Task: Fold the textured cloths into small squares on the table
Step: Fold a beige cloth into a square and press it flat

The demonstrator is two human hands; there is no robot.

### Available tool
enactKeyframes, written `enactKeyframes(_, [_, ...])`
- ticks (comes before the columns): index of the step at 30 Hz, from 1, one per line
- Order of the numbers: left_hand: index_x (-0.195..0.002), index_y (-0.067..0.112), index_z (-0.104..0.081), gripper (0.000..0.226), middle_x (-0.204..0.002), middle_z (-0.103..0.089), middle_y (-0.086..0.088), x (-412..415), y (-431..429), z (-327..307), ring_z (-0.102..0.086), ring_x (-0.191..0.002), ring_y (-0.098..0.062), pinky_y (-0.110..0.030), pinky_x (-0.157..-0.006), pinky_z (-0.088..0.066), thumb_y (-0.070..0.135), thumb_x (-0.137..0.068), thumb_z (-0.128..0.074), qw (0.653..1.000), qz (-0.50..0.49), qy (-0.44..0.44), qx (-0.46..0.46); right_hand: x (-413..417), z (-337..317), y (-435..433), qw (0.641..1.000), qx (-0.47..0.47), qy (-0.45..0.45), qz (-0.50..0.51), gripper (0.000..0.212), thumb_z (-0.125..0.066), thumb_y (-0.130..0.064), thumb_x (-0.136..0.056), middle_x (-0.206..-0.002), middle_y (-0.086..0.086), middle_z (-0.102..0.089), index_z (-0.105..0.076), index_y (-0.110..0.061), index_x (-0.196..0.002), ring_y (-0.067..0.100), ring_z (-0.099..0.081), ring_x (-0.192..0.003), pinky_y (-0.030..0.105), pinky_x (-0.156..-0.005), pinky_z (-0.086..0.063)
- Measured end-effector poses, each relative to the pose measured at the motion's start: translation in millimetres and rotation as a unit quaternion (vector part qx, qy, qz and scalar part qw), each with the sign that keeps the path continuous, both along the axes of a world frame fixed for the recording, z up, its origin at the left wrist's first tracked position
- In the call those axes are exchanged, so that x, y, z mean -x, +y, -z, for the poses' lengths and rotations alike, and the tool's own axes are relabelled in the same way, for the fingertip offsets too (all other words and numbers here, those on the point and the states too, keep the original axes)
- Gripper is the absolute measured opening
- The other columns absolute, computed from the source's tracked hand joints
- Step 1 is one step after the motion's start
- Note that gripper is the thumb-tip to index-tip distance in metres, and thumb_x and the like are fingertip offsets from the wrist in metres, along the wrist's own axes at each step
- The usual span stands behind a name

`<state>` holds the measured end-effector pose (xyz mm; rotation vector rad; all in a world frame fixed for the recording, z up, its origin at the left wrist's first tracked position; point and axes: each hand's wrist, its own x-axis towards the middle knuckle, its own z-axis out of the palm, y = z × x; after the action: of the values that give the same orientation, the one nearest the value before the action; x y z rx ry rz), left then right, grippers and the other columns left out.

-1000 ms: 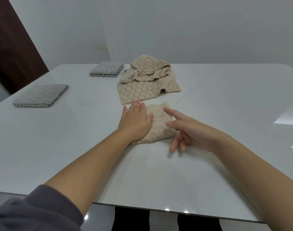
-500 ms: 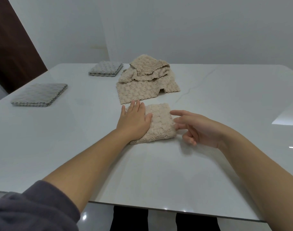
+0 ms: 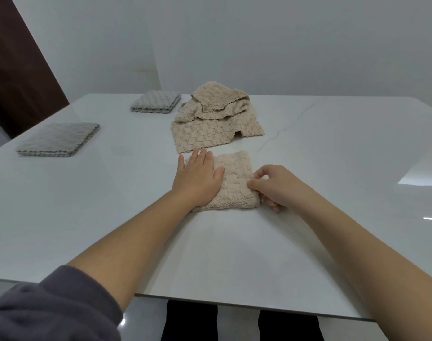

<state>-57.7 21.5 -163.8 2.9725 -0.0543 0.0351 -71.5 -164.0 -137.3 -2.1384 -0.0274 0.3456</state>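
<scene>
One folded beige cloth point(image 3: 234, 183) lies as a small square on the white table point(image 3: 333, 193), near its middle. Left hand point(image 3: 197, 179) rests flat on the cloth's left half, fingers point(image 3: 200, 156) extended and close together. Right hand point(image 3: 276, 187) sits at the cloth's right edge, thumb and forefinger pinching that edge, remaining fingers curled under. Just beyond lies a heap of unfolded beige cloths point(image 3: 215, 119). Two grey folded stacks stand well apart to the left: one near point(image 3: 59, 141), one farther back point(image 3: 156, 102).
</scene>
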Motion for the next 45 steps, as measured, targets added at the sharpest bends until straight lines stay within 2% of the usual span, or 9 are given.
enactKeyframes(5, [-0.153, 0.008, -0.012, 0.061, -0.162, 0.000, -0.011, 9, -1, -7, 0.004, -0.149, -0.025, -0.042, -0.120, 0.004, 0.039, -0.102, -0.020, 0.996, -0.025, -0.082, 0.038, 7, -3, 3, 0.956, 0.225, -0.187, 0.028, 0.035, -0.045, -0.037, -0.093, -0.090, -0.002, -0.066, -0.043, -0.024, -0.126, 0.023, -0.059, -0.088, 0.034, -0.071, -0.040])
enactKeyframes(9, [-0.152, 0.006, -0.017, 0.057, -0.162, -0.008, -0.010, 15, -1, -17, -0.001, -0.149, -0.023, -0.039, -0.120, 0.001, 0.031, -0.101, -0.022, 0.989, -0.026, -0.140, 0.033, -2, -14, 15, 0.930, 0.209, -0.302, 0.033, 0.037, -0.037, -0.025, -0.099, -0.119, 0.002, -0.063, -0.047, -0.016, -0.133, 0.025, -0.056, -0.110, 0.038, -0.090, -0.040])
enactKeyframes(17, [-0.154, 0.010, -0.003, 0.059, -0.163, 0.004, -0.003, 16, 1, -1, 0.007, -0.149, -0.014, -0.048, -0.119, 0.004, 0.029, -0.099, -0.017, 0.999, -0.044, -0.005, 0.021, -28, 28, 56, 0.916, 0.305, -0.244, -0.098, 0.049, -0.022, -0.026, -0.103, -0.157, 0.006, -0.028, -0.030, -0.009, -0.148, 0.022, -0.015, -0.148, 0.045, -0.119, -0.009])
enactKeyframes(26, [-0.153, 0.010, -0.010, 0.060, -0.163, -0.003, -0.003, 20, -1, 6, 0.004, -0.149, -0.016, -0.053, -0.118, 0.004, 0.031, -0.098, -0.018, 0.997, -0.071, -0.042, 0.007, -23, 34, 57, 0.867, 0.389, -0.304, -0.067, 0.069, -0.004, -0.038, -0.091, -0.152, 0.003, -0.039, -0.037, -0.010, -0.144, 0.021, -0.024, -0.146, 0.055, -0.116, -0.005])
enactKeyframes(31, [-0.154, 0.013, -0.005, 0.061, -0.163, 0.001, -0.002, 20, 0, 1, 0.006, -0.149, -0.018, -0.055, -0.117, 0.005, 0.036, -0.099, -0.016, 0.997, -0.067, -0.028, 0.029, -25, 30, 57, 0.896, 0.358, -0.252, -0.079, 0.057, -0.021, -0.035, -0.100, -0.157, 0.003, -0.028, -0.024, -0.011, -0.151, 0.021, -0.016, -0.148, 0.056, -0.117, 0.000])
enactKeyframes(36, [-0.154, 0.026, 0.001, 0.081, -0.162, 0.008, 0.009, 33, 32, -5, 0.016, -0.146, -0.005, -0.046, -0.119, 0.010, 0.069, -0.089, -0.019, 0.985, 0.097, -0.039, 0.135, -37, 6, 45, 0.917, 0.329, -0.200, -0.106, 0.055, -0.021, -0.039, -0.099, -0.149, 0.006, -0.040, -0.022, -0.021, -0.152, 0.026, -0.034, -0.137, 0.057, -0.114, -0.004])
enactKeyframes(38, [-0.153, 0.030, 0.003, 0.099, -0.159, 0.011, 0.016, 42, 50, -11, 0.018, -0.143, 0.003, -0.036, -0.119, 0.009, 0.084, -0.076, -0.028, 0.977, 0.185, -0.029, 0.101, -43, -4, 43, 0.921, 0.318, -0.200, -0.107, 0.052, -0.020, -0.039, -0.100, -0.143, 0.007, -0.046, -0.028, -0.022, -0.149, 0.027, -0.041, -0.131, 0.053, -0.112, -0.014])
enactKeyframes(42, [-0.153, 0.030, 0.001, 0.112, -0.160, 0.007, 0.015, 41, 77, -12, 0.012, -0.145, 0.002, -0.034, -0.120, 0.001, 0.090, -0.066, -0.036, 0.978, 0.203, -0.048, 0.007, -39, -13, 35, 0.900, 0.352, -0.241, -0.090, 0.044, -0.021, -0.036, -0.101, -0.116, 0.009, -0.062, -0.049, -0.017, -0.129, 0.029, -0.056, -0.100, 0.038, -0.084, -0.032])
enactKeyframes(45, [-0.154, 0.024, -0.006, 0.096, -0.161, -0.001, 0.010, 37, 92, -13, 0.001, -0.148, -0.006, -0.038, -0.121, -0.003, 0.069, -0.079, -0.048, 0.988, 0.121, -0.098, -0.002, -29, -16, 21, 0.881, 0.389, -0.266, -0.042, 0.035, -0.025, -0.031, -0.100, -0.085, 0.006, -0.058, -0.054, -0.012, -0.094, 0.028, -0.051, -0.076, 0.034, -0.066, -0.032])
